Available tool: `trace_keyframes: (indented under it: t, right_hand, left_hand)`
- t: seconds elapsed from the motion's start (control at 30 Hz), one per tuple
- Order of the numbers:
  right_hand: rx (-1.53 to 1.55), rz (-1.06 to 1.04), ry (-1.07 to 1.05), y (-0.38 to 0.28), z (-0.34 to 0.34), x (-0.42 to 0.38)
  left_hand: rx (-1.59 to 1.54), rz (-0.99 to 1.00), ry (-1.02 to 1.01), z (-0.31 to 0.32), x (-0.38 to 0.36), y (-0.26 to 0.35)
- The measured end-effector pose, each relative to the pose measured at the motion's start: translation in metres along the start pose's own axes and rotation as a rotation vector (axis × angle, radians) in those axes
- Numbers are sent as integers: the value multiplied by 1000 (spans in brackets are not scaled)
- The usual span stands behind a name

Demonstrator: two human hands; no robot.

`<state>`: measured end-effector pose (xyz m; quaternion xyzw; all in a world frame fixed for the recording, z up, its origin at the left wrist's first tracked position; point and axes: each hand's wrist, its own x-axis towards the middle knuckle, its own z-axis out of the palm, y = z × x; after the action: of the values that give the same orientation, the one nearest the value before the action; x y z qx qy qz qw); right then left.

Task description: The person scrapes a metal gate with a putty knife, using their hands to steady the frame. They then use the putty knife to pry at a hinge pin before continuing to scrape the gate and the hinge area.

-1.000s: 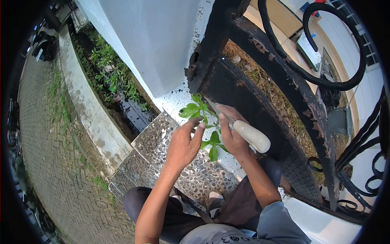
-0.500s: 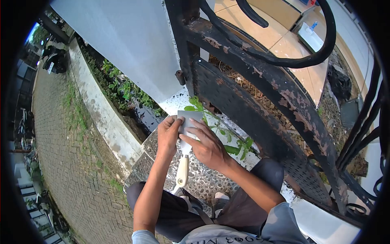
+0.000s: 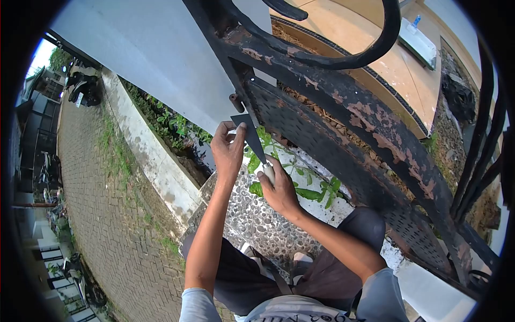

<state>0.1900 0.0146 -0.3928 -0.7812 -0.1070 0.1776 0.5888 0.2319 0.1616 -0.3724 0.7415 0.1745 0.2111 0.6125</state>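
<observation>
A putty knife [image 3: 252, 136] with a dark triangular blade and a cream handle is held between my two hands in the head view. My left hand [image 3: 227, 153] pinches the wide end of the blade between thumb and fingertips. The fingers of my right hand [image 3: 279, 189] are wrapped round the handle, hiding most of it. Just beyond the blade stand a black metal gate [image 3: 348, 107] with flaking paint and its hinge [image 3: 236, 102]. Green leafy stems [image 3: 306, 180] grow right beside my right hand.
A smooth grey-white panel [image 3: 145, 59] rises ahead. Pebbled paving [image 3: 257, 214] lies below my hands. To the left run a low concrete curb [image 3: 153, 169] and a brick-paved lane [image 3: 96, 198] with parked motorcycles. A tray [image 3: 418, 45] rests on tiles behind the gate.
My right hand has gone from the blade to the handle. The putty knife has turned, showing its blade darker and narrower, and it has moved slightly up with my left hand.
</observation>
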Motion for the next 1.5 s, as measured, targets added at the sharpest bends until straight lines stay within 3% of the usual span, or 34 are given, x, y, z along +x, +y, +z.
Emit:
trace_keyframes:
  t: [0.07, 0.3, 0.5, 0.7, 0.83, 0.97, 1.17, 1.37, 1.5]
  right_hand:
    - [-28, -63, 106, 7, 9, -3]
    - [54, -11, 140, 11, 18, -7]
    - [60, -73, 109, 17, 27, -7]
    - [78, -75, 80, 21, 26, 4]
    - [-4, -282, 223, 30, 31, 11]
    - [82, -53, 44, 24, 23, 11]
    - [168, 31, 20, 23, 24, 12]
    - [146, 121, 2, 21, 27, 4]
    - [124, -175, 127, 21, 31, -2]
  left_hand:
    - [-78, -13, -62, 7, -2, -2]
    - [-22, 52, -161, 15, -5, -7]
    - [250, 125, -126, 12, -6, -2]
    - [322, 232, -73, 19, 1, 4]
    - [377, 249, -46, 24, 2, 4]
    - [448, 252, -30, 26, 3, -1]
    - [484, 177, -42, 28, 2, 3]
    - [532, 283, -58, 18, 0, -23]
    - [369, 146, -53, 14, -3, 12]
